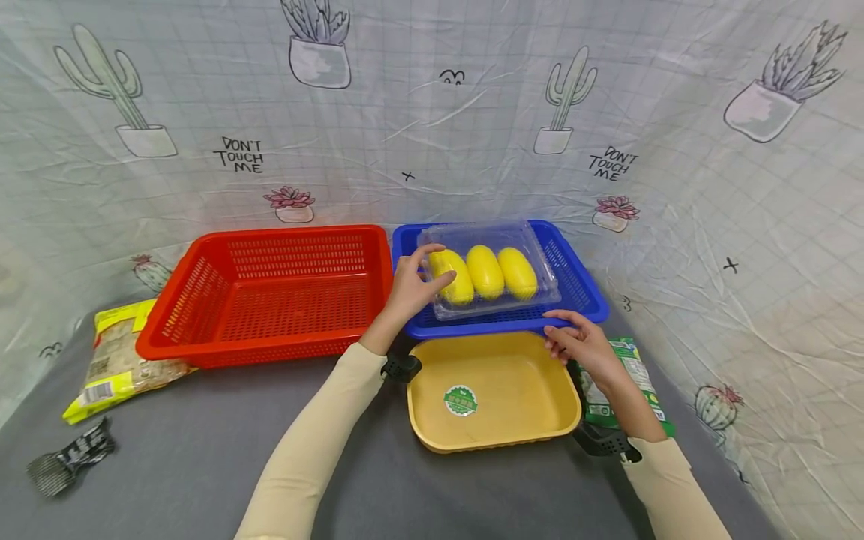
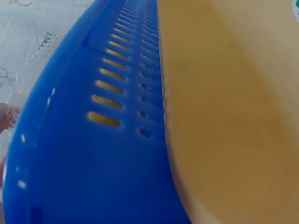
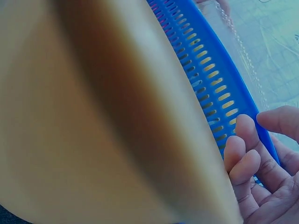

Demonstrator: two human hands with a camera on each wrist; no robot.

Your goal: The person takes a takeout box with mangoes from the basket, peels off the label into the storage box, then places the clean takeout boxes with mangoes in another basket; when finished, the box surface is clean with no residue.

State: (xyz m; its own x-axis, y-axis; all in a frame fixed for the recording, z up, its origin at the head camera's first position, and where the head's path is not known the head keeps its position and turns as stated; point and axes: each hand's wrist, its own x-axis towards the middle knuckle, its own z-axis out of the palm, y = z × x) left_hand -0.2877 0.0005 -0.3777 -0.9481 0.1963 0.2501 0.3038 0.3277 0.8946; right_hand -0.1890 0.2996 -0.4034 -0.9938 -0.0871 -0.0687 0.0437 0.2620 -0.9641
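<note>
In the head view, a clear plastic box [image 1: 486, 304] with three smooth, yellow, oval fruits [image 1: 484, 271] sits in the blue basket [image 1: 580, 289]. My left hand [image 1: 410, 289] grips the left side of this box, thumb and forefinger bent over it near the leftmost fruit. At the basket's front right corner, my right hand [image 1: 583, 349] pinches the blue rim. The right wrist view shows the rim between its fingertips [image 3: 245, 128]. Close in front of the basket stands a yellow tray [image 1: 513, 390] with a green round sticker. Only a sliver of the left fingers shows in the left wrist view.
A red basket [image 1: 290, 300] stands left of the blue one, partly over a yellow-edged bag [image 1: 121, 360]. A black-handled item [image 1: 74, 454] lies at the far left. Beneath my right forearm is a green and white packet [image 1: 631, 367]. A patterned sheet [image 1: 432, 112] hangs behind.
</note>
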